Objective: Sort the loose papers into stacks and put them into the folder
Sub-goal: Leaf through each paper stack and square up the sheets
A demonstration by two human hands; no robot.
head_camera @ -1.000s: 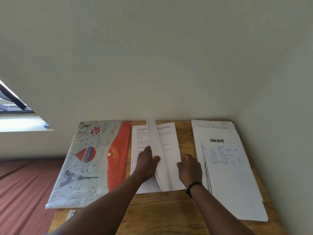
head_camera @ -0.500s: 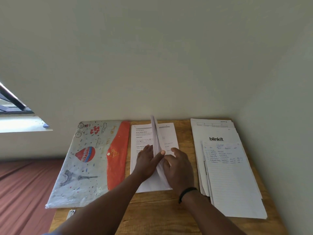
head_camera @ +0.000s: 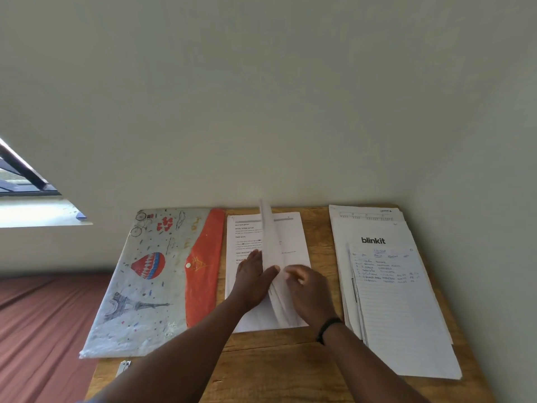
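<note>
A stack of printed papers (head_camera: 295, 237) lies in the middle of the wooden table (head_camera: 276, 370). Several of its sheets (head_camera: 268, 228) stand up on edge along the middle. My left hand (head_camera: 251, 282) lies flat on the left part of the stack, thumb against the raised sheets. My right hand (head_camera: 309, 292), blurred, holds the raised sheets from the right with curled fingers. The folder (head_camera: 162, 274), grey with a balloon print and a red flap, lies shut at the left. A second stack (head_camera: 374, 228) with a "blinkit" sheet and a handwritten lined sheet (head_camera: 404, 321) sits at the right.
The table stands in a corner, with walls close behind and to the right. A small metal clip (head_camera: 123, 367) lies at the table's left front edge. A reddish-brown surface (head_camera: 43, 330) extends to the left, and a window (head_camera: 23, 184) is at far left.
My right hand moved left from the stack's right edge onto the raised sheets, which now stand steeper. My left hand stayed flat on the stack.
</note>
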